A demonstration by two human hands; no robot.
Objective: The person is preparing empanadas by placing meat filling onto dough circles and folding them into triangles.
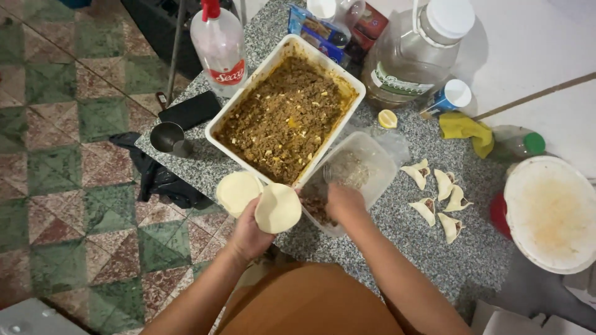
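Left hand (248, 232) is up over the counter edge, fingers cupped under a round dough disc (278, 208), holding it flat and open. Right hand (344, 203) is down inside the clear plastic tub (372, 164), just right of the disc, knuckles toward us; whether it grips anything, I can't tell. A stack of dough rounds (236, 191) sits beside the left hand. Behind them, the white tray of meat filling (284, 115). Folded pastries (437, 198) lie off to the right on the speckled counter (397, 242).
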